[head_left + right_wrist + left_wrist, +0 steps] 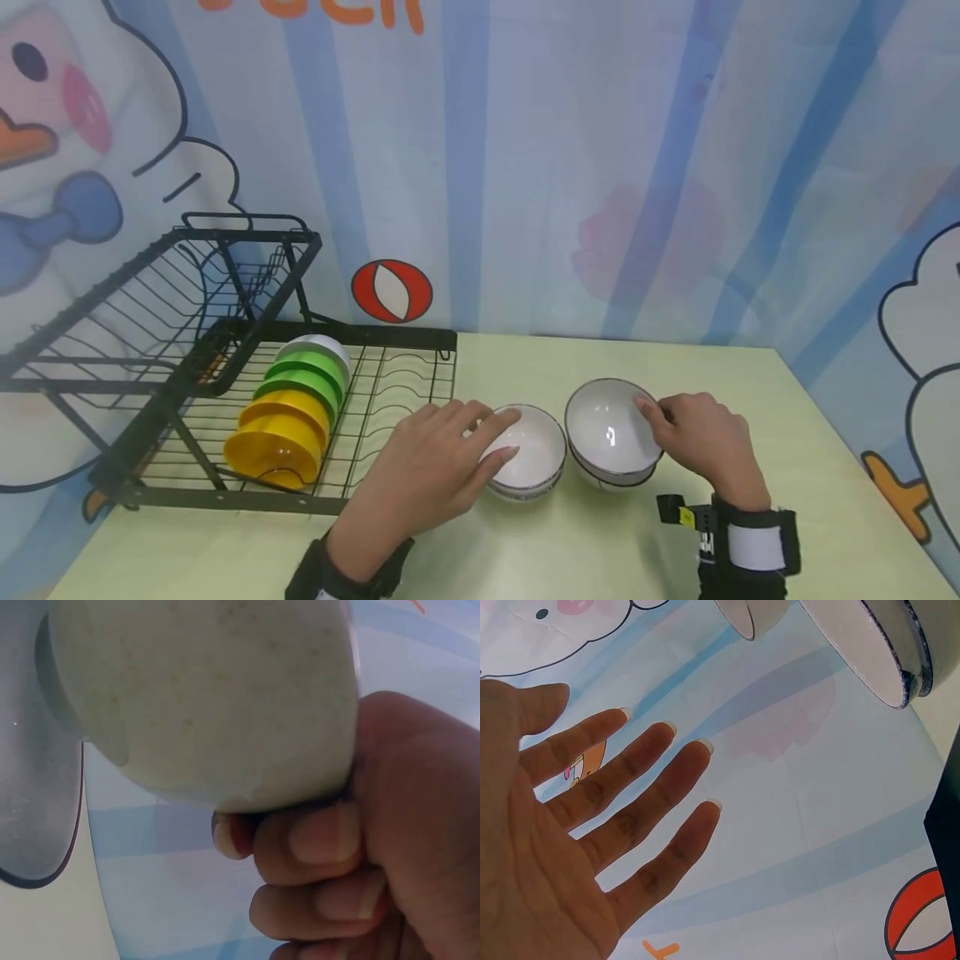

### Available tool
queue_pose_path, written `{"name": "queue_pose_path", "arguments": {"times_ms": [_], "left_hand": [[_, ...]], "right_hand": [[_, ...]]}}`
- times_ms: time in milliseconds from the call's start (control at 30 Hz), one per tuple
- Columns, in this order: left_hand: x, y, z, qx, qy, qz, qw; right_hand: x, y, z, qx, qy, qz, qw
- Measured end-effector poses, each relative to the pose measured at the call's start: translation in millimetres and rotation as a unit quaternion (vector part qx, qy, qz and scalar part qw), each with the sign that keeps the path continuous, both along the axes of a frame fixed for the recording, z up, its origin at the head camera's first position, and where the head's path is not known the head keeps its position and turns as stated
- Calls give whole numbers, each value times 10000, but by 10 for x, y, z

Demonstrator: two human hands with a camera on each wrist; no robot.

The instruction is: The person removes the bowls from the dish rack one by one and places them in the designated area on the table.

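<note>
While the right hand (701, 442) pinches the rim of a white bowl (609, 425), a lower bowl (611, 486) showing beneath it, at right on the pale table (555, 554), the left hand (427, 467) hovers loose-fingered by a second white bowl (532, 450) just left, a dark rack (405, 337) of yellow bowls (272, 450) and green bowls (311, 367) farther left. Left-wrist view: that palm grips nothing, fingers (656, 795) spread, dark-rimmed bowls (855, 645) apart from them. Right-wrist view: curled fingers hold the white bowl's edge, its pale outer wall (217, 705) looming near.

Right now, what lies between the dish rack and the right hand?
In the head view, the left hand and white bowls lie between the dish rack and the right hand.
</note>
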State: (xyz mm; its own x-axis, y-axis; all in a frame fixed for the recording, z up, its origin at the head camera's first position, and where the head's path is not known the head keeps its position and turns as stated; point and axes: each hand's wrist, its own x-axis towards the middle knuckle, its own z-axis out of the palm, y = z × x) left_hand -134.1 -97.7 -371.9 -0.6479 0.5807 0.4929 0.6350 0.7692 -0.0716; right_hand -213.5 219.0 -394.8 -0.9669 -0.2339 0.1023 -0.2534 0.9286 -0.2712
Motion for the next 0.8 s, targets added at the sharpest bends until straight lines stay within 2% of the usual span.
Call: {"name": "queue_pose_path", "arguments": {"times_ms": [533,800], "left_hand": [[42,25,-17,-130,-37,-12,9999],[29,5,7,-132,-49,0,9999]], "right_hand": [[-44,93,-193,227,-556,-37,9982],[-97,74,-204,271,-606,4,9978]]}}
